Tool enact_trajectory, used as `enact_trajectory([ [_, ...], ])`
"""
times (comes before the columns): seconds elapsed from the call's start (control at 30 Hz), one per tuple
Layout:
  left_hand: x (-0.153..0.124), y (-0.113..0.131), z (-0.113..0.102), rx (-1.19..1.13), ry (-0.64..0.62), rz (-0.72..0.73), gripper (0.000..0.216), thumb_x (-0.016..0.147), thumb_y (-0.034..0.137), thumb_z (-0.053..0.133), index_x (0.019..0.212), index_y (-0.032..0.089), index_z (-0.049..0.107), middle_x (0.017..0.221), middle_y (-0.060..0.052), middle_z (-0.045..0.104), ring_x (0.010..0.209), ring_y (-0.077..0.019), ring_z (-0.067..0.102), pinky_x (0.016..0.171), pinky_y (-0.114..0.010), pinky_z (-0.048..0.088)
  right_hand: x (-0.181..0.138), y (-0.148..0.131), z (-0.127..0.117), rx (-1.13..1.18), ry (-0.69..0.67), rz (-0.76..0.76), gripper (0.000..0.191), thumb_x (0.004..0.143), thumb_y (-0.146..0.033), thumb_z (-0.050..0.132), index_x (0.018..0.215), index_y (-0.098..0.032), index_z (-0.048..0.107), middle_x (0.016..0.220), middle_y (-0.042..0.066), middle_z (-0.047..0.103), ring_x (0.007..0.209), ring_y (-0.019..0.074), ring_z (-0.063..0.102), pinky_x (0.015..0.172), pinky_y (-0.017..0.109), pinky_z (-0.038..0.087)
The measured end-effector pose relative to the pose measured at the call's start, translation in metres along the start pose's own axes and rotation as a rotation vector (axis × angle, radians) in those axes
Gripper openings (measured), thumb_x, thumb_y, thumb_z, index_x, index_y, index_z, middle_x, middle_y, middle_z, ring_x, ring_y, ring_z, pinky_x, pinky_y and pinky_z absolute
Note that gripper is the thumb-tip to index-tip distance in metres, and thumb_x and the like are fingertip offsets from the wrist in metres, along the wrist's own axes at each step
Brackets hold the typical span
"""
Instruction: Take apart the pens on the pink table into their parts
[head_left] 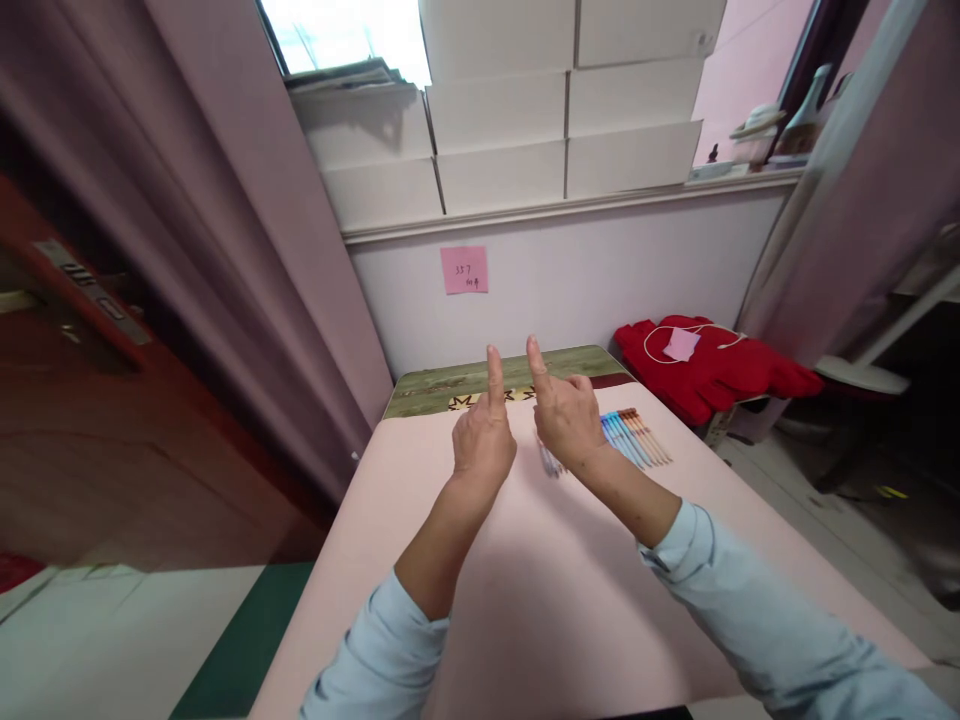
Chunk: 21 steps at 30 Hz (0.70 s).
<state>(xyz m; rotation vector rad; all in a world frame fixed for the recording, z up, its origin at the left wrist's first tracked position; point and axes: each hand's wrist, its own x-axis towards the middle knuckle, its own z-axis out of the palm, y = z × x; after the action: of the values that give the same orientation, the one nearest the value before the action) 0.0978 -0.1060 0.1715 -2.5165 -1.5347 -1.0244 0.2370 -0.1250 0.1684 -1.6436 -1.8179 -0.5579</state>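
Both my hands are raised over a table with a pale pink cover (390, 500). My left hand (484, 440) points its index finger up, with the other fingers folded in. To its right, my right hand (566, 410) also has its index finger up, and its thumb side shows. Neither hand appears to hold anything, and the two stay apart. Behind the right hand and wrist lies a row of several slim pens (636, 438), blue, light blue and brown-orange. Part of that row is hidden by this hand, and paler pen ends show at its left.
A green wood-patterned strip (427, 382) runs along the table's far edge. On the wall hangs a pink note (464, 270) with handwriting. Red cloth (705, 375) lies at the right, beyond the table edge. A curtain (247, 200) and a brown door (112, 400) stand at the left.
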Motion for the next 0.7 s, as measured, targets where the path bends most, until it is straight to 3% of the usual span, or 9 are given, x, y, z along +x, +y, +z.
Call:
enact_trajectory([
  [0.3, 0.001, 0.001, 0.011, 0.018, 0.024, -0.018, 0.095, 0.077, 0.007, 0.053, 0.156, 0.023, 0.002, 0.084, -0.006, 0.066, 0.064, -0.0189, 0.058, 0.068, -0.032, 0.047, -0.003, 0.003, 0.004, 0.029, -0.002, 0.037, 0.089, 0.077, 0.000, 0.041, 0.157, -0.018, 0.005, 0.079, 0.004, 0.068, 0.069, 0.0189, 0.055, 0.082, 0.038, 0.036],
  [0.4, -0.012, -0.020, 0.016, -0.074, -0.047, -0.101, 0.088, 0.077, 0.013, 0.057, 0.155, 0.026, 0.017, 0.087, -0.005, 0.067, 0.067, -0.0194, 0.059, 0.068, -0.033, 0.047, -0.016, 0.018, 0.010, 0.096, -0.058, 0.119, 0.077, 0.081, -0.012, 0.052, 0.153, -0.019, 0.025, 0.095, 0.008, 0.070, 0.084, 0.0223, 0.060, 0.077, 0.034, 0.039],
  [0.47, -0.028, -0.048, 0.028, -0.225, -0.065, -0.227, 0.069, 0.080, 0.023, 0.059, 0.146, 0.023, 0.038, 0.085, -0.003, 0.066, 0.067, -0.0180, 0.059, 0.069, -0.032, 0.048, -0.035, 0.030, 0.022, 0.158, -0.125, 0.262, 0.052, 0.084, -0.024, 0.055, 0.136, -0.021, 0.051, 0.103, 0.009, 0.070, 0.087, 0.0224, 0.062, 0.071, 0.031, 0.041],
  [0.53, -0.045, -0.081, 0.044, -0.400, -0.034, -0.441, 0.046, 0.079, 0.029, 0.060, 0.124, 0.018, 0.059, 0.082, -0.004, 0.066, 0.063, -0.0152, 0.059, 0.066, -0.030, 0.048, -0.058, 0.040, 0.039, 0.157, -0.287, 0.414, 0.025, 0.089, -0.031, 0.053, 0.106, -0.021, 0.068, 0.093, 0.008, 0.071, 0.080, 0.0215, 0.064, 0.065, 0.030, 0.041],
  [0.63, -0.063, -0.123, 0.071, -0.684, 0.047, -0.796, 0.035, 0.074, 0.030, 0.062, 0.105, 0.014, 0.064, 0.078, -0.003, 0.064, 0.053, -0.0113, 0.055, 0.054, -0.026, 0.045, -0.084, 0.042, 0.068, 0.132, -0.505, 0.461, 0.017, 0.088, -0.030, 0.055, 0.087, -0.022, 0.069, 0.084, 0.006, 0.072, 0.078, 0.0220, 0.066, 0.062, 0.028, 0.041],
  [0.7, -0.066, -0.139, 0.083, -0.862, 0.121, -0.909, 0.035, 0.071, 0.030, 0.063, 0.101, 0.012, 0.063, 0.077, -0.004, 0.065, 0.048, -0.0088, 0.051, 0.048, -0.024, 0.041, -0.089, 0.037, 0.084, 0.114, -0.545, 0.444, 0.019, 0.089, -0.033, 0.055, 0.085, -0.021, 0.069, 0.086, 0.007, 0.073, 0.081, 0.0225, 0.068, 0.064, 0.029, 0.042],
])
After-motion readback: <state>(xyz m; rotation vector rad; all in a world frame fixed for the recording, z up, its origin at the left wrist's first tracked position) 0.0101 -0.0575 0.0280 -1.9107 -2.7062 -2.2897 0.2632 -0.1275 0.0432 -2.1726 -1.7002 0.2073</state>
